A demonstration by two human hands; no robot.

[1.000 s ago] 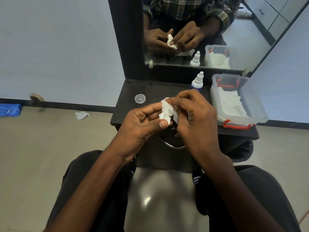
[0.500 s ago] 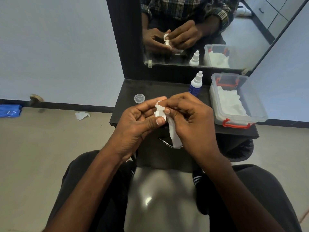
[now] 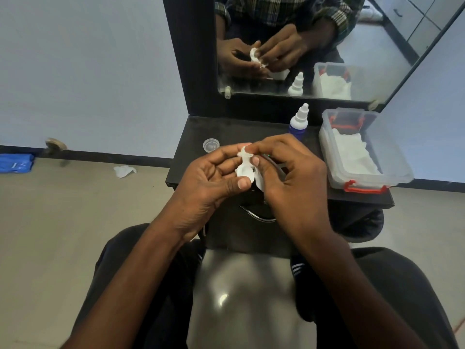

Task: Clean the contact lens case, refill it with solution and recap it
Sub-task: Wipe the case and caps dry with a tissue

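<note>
My left hand (image 3: 214, 177) holds the white contact lens case (image 3: 244, 171) between thumb and fingers, in front of the black shelf. My right hand (image 3: 289, 170) pinches a white tissue (image 3: 259, 181) against the case; its fingertips press into the case's far well, and part of the tissue hangs below. A clear round cap (image 3: 210, 145) lies on the shelf to the left. The solution bottle (image 3: 299, 120), white nozzle on a blue body, stands upright at the back of the shelf behind my right hand.
A clear plastic box (image 3: 397, 172) with red latches, holding white tissues, sits at the right of the black shelf (image 3: 187, 157). A mirror (image 3: 377, 59) rises behind. A crumpled tissue (image 3: 123, 170) lies on the floor at left. My knees flank the cabinet below.
The tissue has been worked from a bunched wad over the case to a smaller fold, so one round well of the case now shows. Both hands stayed in place.
</note>
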